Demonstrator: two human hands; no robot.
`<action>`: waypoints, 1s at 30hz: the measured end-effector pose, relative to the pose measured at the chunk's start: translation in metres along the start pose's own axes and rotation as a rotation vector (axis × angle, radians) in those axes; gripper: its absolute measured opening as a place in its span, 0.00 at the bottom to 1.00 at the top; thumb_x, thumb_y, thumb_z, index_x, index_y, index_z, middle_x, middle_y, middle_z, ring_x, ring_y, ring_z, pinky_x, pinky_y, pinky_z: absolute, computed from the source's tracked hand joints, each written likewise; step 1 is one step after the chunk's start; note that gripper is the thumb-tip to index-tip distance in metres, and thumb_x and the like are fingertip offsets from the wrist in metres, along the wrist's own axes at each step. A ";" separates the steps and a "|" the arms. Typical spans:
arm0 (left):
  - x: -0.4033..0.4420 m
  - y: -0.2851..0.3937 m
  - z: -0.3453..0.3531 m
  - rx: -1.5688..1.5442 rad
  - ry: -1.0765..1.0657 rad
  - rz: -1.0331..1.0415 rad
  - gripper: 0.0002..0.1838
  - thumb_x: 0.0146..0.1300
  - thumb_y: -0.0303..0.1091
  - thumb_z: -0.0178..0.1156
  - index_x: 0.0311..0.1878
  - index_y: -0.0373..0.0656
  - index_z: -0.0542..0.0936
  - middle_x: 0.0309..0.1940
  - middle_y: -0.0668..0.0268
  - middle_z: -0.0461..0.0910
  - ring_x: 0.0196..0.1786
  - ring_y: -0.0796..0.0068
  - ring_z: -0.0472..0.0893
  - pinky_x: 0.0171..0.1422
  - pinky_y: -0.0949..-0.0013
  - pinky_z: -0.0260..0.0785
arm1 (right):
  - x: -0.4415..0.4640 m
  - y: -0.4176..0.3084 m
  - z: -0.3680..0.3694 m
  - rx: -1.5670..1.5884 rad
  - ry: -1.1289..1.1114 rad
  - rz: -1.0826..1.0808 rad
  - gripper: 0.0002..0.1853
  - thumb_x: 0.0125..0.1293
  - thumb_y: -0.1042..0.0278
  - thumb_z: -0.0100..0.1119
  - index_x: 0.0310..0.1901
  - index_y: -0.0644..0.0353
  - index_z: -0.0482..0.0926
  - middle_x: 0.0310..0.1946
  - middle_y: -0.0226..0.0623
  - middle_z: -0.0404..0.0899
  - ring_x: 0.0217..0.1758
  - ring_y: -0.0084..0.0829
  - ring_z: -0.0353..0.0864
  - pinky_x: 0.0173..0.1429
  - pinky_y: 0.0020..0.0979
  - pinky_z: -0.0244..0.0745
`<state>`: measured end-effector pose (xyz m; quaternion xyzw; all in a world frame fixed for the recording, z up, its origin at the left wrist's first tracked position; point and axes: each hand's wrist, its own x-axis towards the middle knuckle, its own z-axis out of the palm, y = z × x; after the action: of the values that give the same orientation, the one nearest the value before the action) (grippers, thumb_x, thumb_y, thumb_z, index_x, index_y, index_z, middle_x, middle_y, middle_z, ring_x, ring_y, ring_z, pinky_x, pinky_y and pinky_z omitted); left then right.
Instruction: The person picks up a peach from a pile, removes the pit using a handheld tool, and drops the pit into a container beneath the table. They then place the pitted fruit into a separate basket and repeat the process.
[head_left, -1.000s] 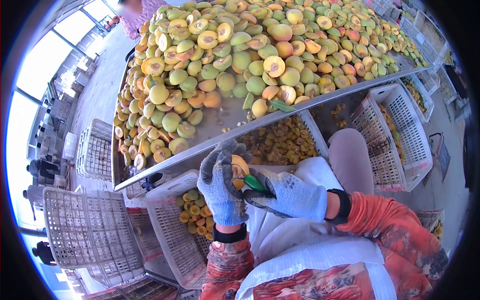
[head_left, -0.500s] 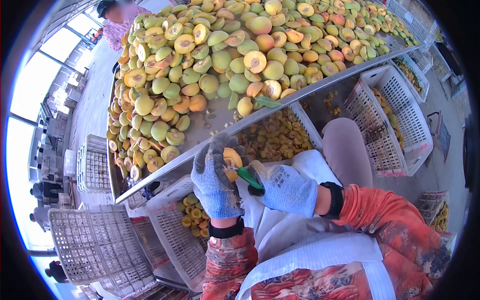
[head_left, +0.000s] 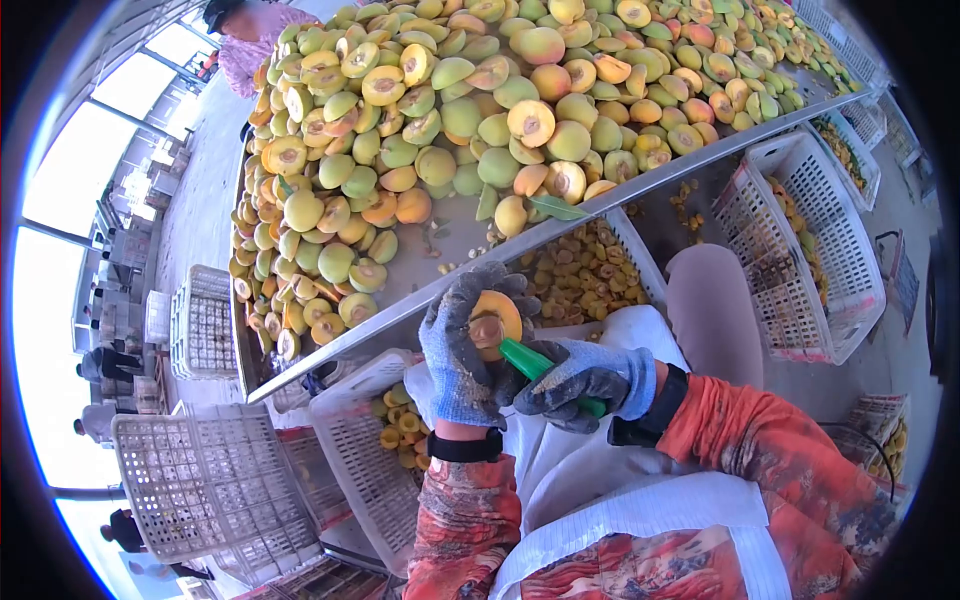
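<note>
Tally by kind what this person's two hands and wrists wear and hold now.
Gloves: 2
Black wristbands: 2
Cut fruit: 1
Green-handled tool: 1
Total: 6

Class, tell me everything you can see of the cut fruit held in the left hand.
The cut fruit is a rounded half, its cut face turned toward the camera. Yellow-orange flesh rings a brown centre; whether that is stone or hollow is hard to tell. The gloved left hand holds it. A green handle in the right hand points toward its lower edge; any contact is unclear.
</note>
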<state>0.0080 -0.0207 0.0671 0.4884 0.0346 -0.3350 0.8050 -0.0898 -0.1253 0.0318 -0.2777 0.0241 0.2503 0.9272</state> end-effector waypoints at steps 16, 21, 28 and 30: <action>0.068 0.078 -0.129 1.784 0.576 0.466 0.24 0.50 0.37 0.63 0.52 0.42 0.74 0.45 0.58 0.77 0.46 0.59 0.77 0.53 0.62 0.68 | 0.001 -0.011 -0.089 -1.793 0.905 -0.122 0.23 0.53 0.52 0.60 0.43 0.61 0.71 0.26 0.46 0.77 0.28 0.43 0.78 0.33 0.41 0.72; 0.172 0.057 -0.088 2.299 0.508 0.035 0.26 0.52 0.46 0.59 0.54 0.47 0.71 0.41 0.51 0.78 0.45 0.54 0.79 0.46 0.55 0.70 | -0.028 -0.039 -0.048 -1.769 0.832 -0.367 0.18 0.53 0.61 0.60 0.43 0.60 0.71 0.30 0.41 0.75 0.34 0.40 0.76 0.34 0.38 0.69; 0.151 0.071 -0.104 2.138 0.370 0.169 0.26 0.54 0.39 0.57 0.57 0.43 0.69 0.43 0.53 0.79 0.43 0.56 0.80 0.47 0.58 0.71 | -0.030 0.008 -0.097 -1.921 1.002 -0.165 0.12 0.54 0.61 0.58 0.35 0.58 0.71 0.22 0.44 0.73 0.25 0.43 0.75 0.31 0.40 0.68; 0.126 0.055 -0.126 0.988 0.026 0.398 0.25 0.54 0.29 0.53 0.58 0.37 0.67 0.51 0.56 0.75 0.45 0.58 0.80 0.50 0.63 0.72 | -0.021 -0.012 -0.067 -1.807 0.911 -0.180 0.14 0.54 0.58 0.59 0.36 0.58 0.70 0.23 0.45 0.74 0.26 0.44 0.75 0.31 0.40 0.68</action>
<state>0.1711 0.0339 -0.0053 0.8106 -0.2107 -0.1459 0.5265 -0.0965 -0.1790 -0.0153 -0.9444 0.1560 -0.0255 0.2882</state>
